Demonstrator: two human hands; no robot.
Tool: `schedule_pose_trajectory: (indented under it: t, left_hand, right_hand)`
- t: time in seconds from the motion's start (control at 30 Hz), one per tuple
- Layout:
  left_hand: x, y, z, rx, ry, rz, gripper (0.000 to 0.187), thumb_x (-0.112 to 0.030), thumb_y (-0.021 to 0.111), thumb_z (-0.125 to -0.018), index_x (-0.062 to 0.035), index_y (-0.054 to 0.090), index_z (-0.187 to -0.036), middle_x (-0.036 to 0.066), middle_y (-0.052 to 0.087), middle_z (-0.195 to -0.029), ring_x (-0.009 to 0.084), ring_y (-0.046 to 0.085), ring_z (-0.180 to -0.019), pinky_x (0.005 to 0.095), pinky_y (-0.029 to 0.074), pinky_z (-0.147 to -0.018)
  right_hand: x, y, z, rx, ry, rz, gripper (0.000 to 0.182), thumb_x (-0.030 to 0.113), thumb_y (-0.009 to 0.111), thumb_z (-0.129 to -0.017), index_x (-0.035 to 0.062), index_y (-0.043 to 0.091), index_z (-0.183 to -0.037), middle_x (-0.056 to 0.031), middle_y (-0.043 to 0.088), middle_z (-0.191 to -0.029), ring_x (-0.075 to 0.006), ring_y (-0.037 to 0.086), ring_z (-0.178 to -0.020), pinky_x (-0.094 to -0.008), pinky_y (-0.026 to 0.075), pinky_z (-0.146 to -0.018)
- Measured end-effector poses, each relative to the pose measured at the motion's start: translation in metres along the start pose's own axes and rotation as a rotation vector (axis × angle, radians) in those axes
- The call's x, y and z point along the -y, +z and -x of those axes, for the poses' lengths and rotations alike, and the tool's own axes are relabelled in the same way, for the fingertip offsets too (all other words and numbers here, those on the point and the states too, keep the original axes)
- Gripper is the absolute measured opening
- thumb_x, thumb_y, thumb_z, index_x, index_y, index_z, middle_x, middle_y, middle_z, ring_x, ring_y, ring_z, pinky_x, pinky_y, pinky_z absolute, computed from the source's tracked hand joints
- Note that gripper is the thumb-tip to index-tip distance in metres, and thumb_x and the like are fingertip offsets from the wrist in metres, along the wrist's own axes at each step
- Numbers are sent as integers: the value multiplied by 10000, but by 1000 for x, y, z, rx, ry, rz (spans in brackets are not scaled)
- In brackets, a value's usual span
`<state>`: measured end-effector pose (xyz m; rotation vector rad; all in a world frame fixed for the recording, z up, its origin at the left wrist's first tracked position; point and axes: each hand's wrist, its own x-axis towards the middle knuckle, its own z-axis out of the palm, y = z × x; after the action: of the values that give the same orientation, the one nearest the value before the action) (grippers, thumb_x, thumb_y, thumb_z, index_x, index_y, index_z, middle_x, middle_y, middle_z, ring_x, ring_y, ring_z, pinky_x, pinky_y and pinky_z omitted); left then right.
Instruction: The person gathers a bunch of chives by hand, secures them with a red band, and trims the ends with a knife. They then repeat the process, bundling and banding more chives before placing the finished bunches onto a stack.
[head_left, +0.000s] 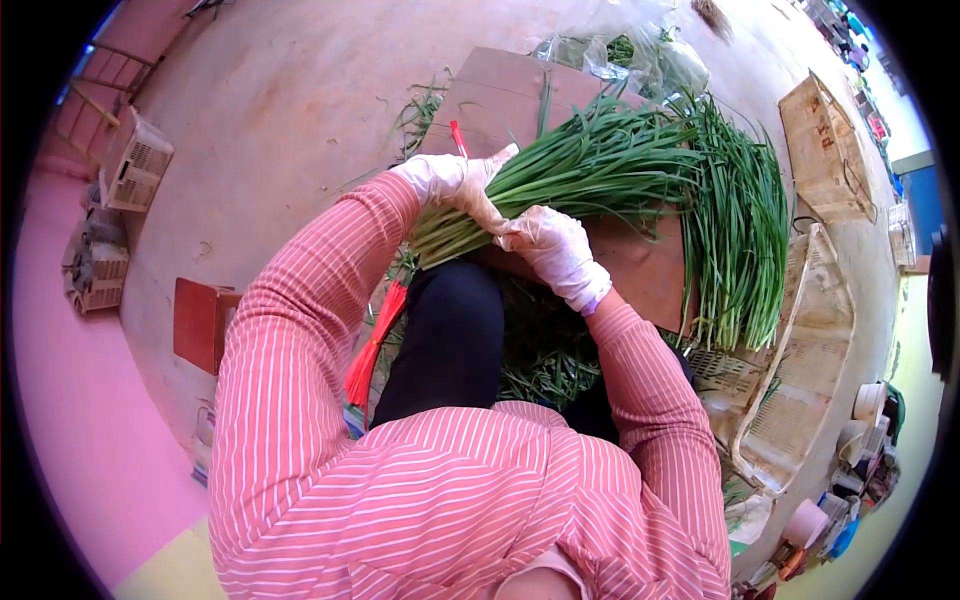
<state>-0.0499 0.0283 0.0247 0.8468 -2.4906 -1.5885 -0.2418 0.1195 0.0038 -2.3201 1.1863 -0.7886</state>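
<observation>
A bundle of long green leafy stalks (590, 160) lies across my lap and a brown board (490, 95), its pale stem ends to the left. My left hand (465, 185), in a whitish glove, is wrapped round the stems from above. A red strip (458, 138) stands up by its fingers. Close beside it, my right hand (548, 245), gloved too, has its fingers pressed together at the lower edge of the bundle; what they pinch is hidden. Red strips (375, 345), tied together, hang by my left knee.
More green stalks (740, 230) lie at the board's right side. Beyond the board is a clear plastic bag (650, 60). Cream crates (825, 150) stand at the right, another crate (140, 165) at the left. A red stool (203, 325) is near my left elbow.
</observation>
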Motion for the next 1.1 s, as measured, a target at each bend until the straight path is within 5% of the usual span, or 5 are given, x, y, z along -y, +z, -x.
schedule_pose_trajectory:
  t: [0.2,0.37,0.47,0.97,1.1]
  left_hand:
    - [-11,21,15,-106,-242,-141,1385,-260,920,-537,85,-27,-1487,184,492,-1364,186,464,-1246,284,363,-1060]
    - [-32,19,17,-94,-354,-239,1391,-311,910,-503,105,10,-1479,258,497,-1342,267,510,-1242,293,384,-1054]
    - [-21,25,11,-141,-312,-297,1379,-380,892,-505,103,40,-1476,242,547,-1291,258,545,-1203,303,408,-1028]
    - [-29,23,14,-127,-403,-391,1459,-436,896,-484,37,-40,-1499,272,529,-1293,359,532,-1213,379,426,-1022]
    - [-4,23,13,-170,-22,-342,873,-397,885,-541,-67,559,-1281,157,590,-1259,342,562,-1159,377,447,-991]
  right_hand:
    - [11,-11,14,27,85,-25,114,244,699,-792,135,676,-768,-119,637,-777,-321,640,-724,-403,518,-632]
    - [4,0,17,34,349,-277,66,167,711,-783,121,696,-828,-119,663,-814,-315,654,-756,-371,522,-670]
    - [14,2,20,-125,153,-305,76,73,726,-774,102,709,-842,-66,667,-786,-200,644,-690,-296,505,-636]
    - [38,-14,-2,-152,-232,467,156,177,740,-659,151,654,-786,-54,574,-763,-293,589,-705,-419,482,-599]
    - [38,-23,-21,-163,-391,459,305,202,727,-634,146,682,-931,-75,607,-1090,-263,574,-1040,-398,476,-866]
